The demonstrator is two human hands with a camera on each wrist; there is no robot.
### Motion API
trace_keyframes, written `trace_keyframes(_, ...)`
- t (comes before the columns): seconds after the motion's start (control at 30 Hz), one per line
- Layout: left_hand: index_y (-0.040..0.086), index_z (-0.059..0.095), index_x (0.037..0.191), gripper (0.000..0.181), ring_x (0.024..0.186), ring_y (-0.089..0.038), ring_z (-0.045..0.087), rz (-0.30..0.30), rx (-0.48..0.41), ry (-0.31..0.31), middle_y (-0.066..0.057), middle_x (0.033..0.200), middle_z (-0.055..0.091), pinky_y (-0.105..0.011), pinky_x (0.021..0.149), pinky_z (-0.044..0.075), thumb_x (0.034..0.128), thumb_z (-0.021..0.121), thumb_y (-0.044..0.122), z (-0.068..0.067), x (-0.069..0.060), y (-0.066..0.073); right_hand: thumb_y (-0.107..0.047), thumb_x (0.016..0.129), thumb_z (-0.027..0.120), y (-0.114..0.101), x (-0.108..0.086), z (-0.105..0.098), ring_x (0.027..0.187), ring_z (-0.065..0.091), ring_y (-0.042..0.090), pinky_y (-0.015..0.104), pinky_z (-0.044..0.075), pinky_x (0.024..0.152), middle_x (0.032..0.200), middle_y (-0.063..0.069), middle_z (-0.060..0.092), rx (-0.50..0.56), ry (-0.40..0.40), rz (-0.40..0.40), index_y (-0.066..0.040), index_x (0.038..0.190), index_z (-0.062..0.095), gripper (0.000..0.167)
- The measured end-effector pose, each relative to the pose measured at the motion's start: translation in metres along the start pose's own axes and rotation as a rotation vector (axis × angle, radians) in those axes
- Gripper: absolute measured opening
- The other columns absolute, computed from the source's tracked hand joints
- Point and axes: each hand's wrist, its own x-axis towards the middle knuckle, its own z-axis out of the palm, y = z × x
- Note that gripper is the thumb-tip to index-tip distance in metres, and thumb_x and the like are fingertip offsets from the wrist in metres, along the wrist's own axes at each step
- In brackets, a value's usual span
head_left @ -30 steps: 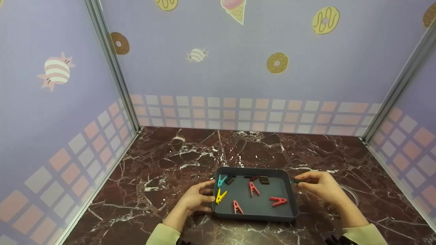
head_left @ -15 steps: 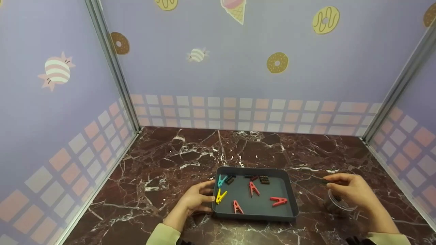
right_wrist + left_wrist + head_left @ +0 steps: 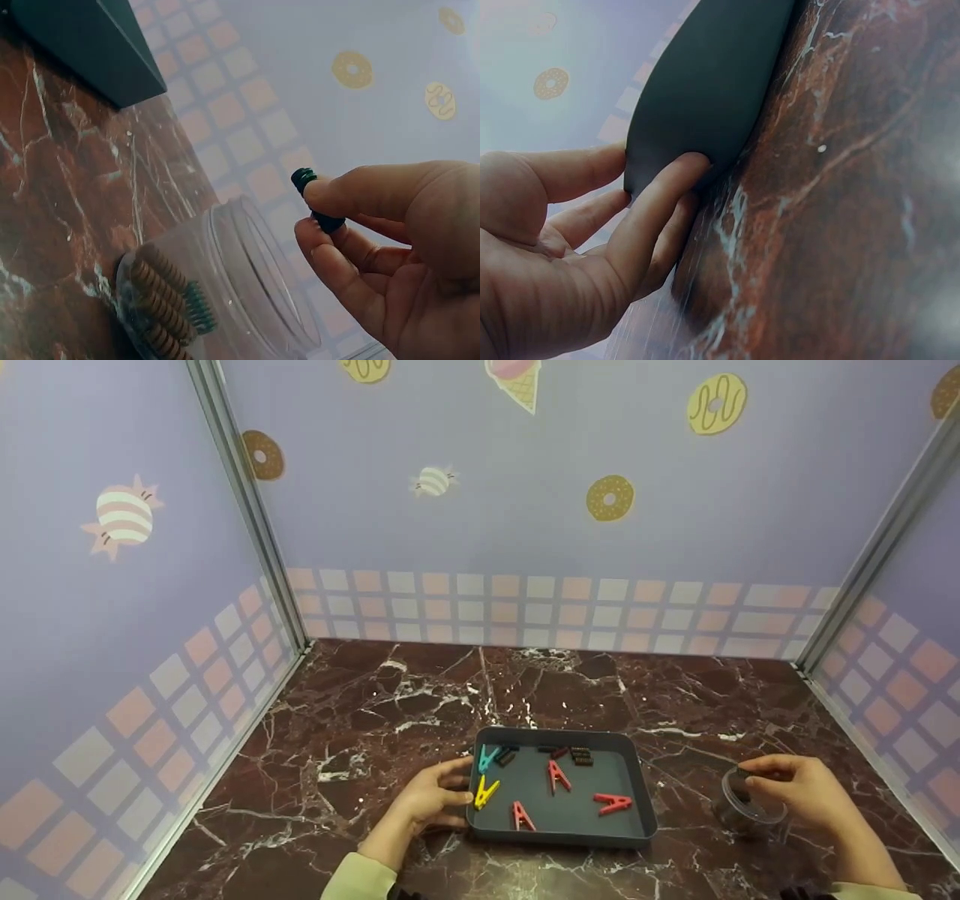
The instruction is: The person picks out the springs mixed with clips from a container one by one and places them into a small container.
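My right hand (image 3: pixel 806 795) pinches a small dark green spring (image 3: pixel 304 180) between thumb and fingertips. It is at the mouth of a clear plastic jar (image 3: pixel 739 816). Inside the jar in the right wrist view are several brown springs (image 3: pixel 161 292) and a green one (image 3: pixel 199 306). My left hand (image 3: pixel 431 795) touches the left side of a dark grey tray (image 3: pixel 555 838), fingertips against its outer wall (image 3: pixel 697 82). In the tray lie red clothespins (image 3: pixel 613 804), a yellow clothespin (image 3: pixel 485 793), a teal clothespin (image 3: pixel 488 758) and several dark springs (image 3: pixel 582 756).
A dark red marble-patterned tabletop (image 3: pixel 405 690) carries the tray and jar. Patterned panels (image 3: pixel 465 532) enclose it at the back and on both sides, joined by metal corner posts (image 3: pixel 259 510).
My right hand has moved right, from beside the tray's right wall to the jar's mouth, with the spring in its fingers. Left hand, tray and its contents have stayed put.
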Motion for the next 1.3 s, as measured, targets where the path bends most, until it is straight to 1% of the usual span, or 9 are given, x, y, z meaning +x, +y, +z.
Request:
trace_keyframes(0.17, 0.005, 0.041, 0.157, 0.069, 0.105, -0.029, 0.072, -0.005, -0.001, 0.001, -0.03, 0.144, 0.053, -0.049, 0.077, 0.065, 0.0937, 0.067, -0.004, 0.0, 0.001, 0.0, -0.017, 0.097, 0.07, 0.002, 0.0, 0.002, 0.074, 0.066, 0.013, 0.03, 0.058, 0.061, 0.1, 0.012, 0.074, -0.022, -0.035, 0.046, 0.004, 0.125, 0.07, 0.034)
trace_keyframes(0.27, 0.005, 0.041, 0.157, 0.069, 0.107, -0.031, 0.071, 0.001, -0.002, -0.002, -0.03, 0.144, 0.053, -0.05, 0.078, 0.065, 0.0941, 0.067, -0.004, 0.0, 0.0, 0.0, -0.015, 0.096, 0.071, 0.002, 0.002, 0.005, 0.074, 0.062, 0.012, 0.028, 0.055, 0.06, 0.1, 0.011, 0.074, -0.087, -0.034, 0.057, 0.002, 0.121, 0.072, 0.03)
trace_keyframes(0.43, 0.004, 0.039, 0.158, 0.069, 0.113, -0.034, 0.069, 0.025, 0.011, -0.014, -0.031, 0.145, 0.052, -0.052, 0.079, 0.064, 0.0952, 0.067, -0.003, 0.0, -0.002, -0.002, -0.012, 0.093, 0.073, 0.003, 0.007, 0.007, 0.082, 0.063, 0.015, 0.026, 0.051, 0.062, 0.101, 0.013, 0.075, -0.2, -0.019, 0.029, -0.002, 0.112, 0.077, 0.022)
trace_keyframes(0.57, 0.004, 0.039, 0.158, 0.069, 0.113, -0.034, 0.069, 0.032, 0.016, -0.012, -0.031, 0.145, 0.053, -0.051, 0.078, 0.064, 0.0952, 0.067, -0.002, 0.0, -0.002, -0.002, -0.011, 0.092, 0.073, 0.002, 0.009, 0.007, 0.085, 0.066, 0.019, 0.027, 0.052, 0.064, 0.102, 0.016, 0.076, -0.229, -0.015, 0.019, -0.002, 0.108, 0.078, 0.019)
trace_keyframes(0.73, 0.005, 0.04, 0.158, 0.069, 0.111, -0.032, 0.069, 0.027, 0.016, -0.008, -0.03, 0.144, 0.054, -0.05, 0.077, 0.064, 0.0949, 0.067, -0.002, 0.0, -0.002, -0.002, -0.012, 0.093, 0.073, 0.001, 0.009, 0.008, 0.084, 0.067, 0.018, 0.028, 0.052, 0.063, 0.1, 0.014, 0.077, -0.234, -0.024, 0.02, -0.003, 0.107, 0.078, 0.018)
trace_keyframes(0.93, 0.004, 0.04, 0.157, 0.069, 0.111, -0.031, 0.07, 0.022, 0.009, -0.009, -0.03, 0.143, 0.054, -0.052, 0.078, 0.064, 0.0947, 0.067, -0.003, -0.001, -0.001, -0.001, -0.016, 0.096, 0.07, -0.001, 0.008, 0.009, 0.085, 0.067, 0.017, 0.031, 0.053, 0.066, 0.1, 0.011, 0.077, -0.217, -0.023, 0.036, -0.004, 0.111, 0.076, 0.021)
trace_keyframes(1.03, 0.004, 0.04, 0.158, 0.069, 0.111, -0.031, 0.069, 0.023, 0.009, -0.012, -0.03, 0.144, 0.054, -0.051, 0.078, 0.064, 0.0948, 0.067, -0.003, -0.001, -0.001, -0.001, -0.019, 0.097, 0.07, -0.003, 0.006, 0.008, 0.086, 0.067, 0.016, 0.031, 0.053, 0.067, 0.102, 0.011, 0.077, -0.197, -0.007, 0.04, -0.004, 0.113, 0.076, 0.023)
trace_keyframes(1.2, 0.003, 0.039, 0.158, 0.069, 0.111, -0.031, 0.069, 0.031, 0.018, -0.013, -0.031, 0.145, 0.053, -0.05, 0.076, 0.064, 0.0949, 0.066, -0.003, -0.001, -0.001, -0.001, -0.022, 0.099, 0.069, -0.007, 0.004, 0.008, 0.081, 0.068, 0.015, 0.029, 0.054, 0.063, 0.101, 0.012, 0.077, -0.163, 0.036, 0.039, -0.003, 0.116, 0.075, 0.027)
trace_keyframes(1.3, 0.005, 0.04, 0.158, 0.069, 0.112, -0.031, 0.069, 0.018, 0.021, -0.009, -0.031, 0.146, 0.052, -0.049, 0.076, 0.065, 0.0952, 0.067, -0.002, -0.001, -0.002, 0.0, -0.021, 0.099, 0.069, -0.009, 0.003, 0.008, 0.082, 0.068, 0.018, 0.032, 0.056, 0.065, 0.103, 0.015, 0.077, -0.183, 0.072, 0.004, -0.003, 0.117, 0.075, 0.026)
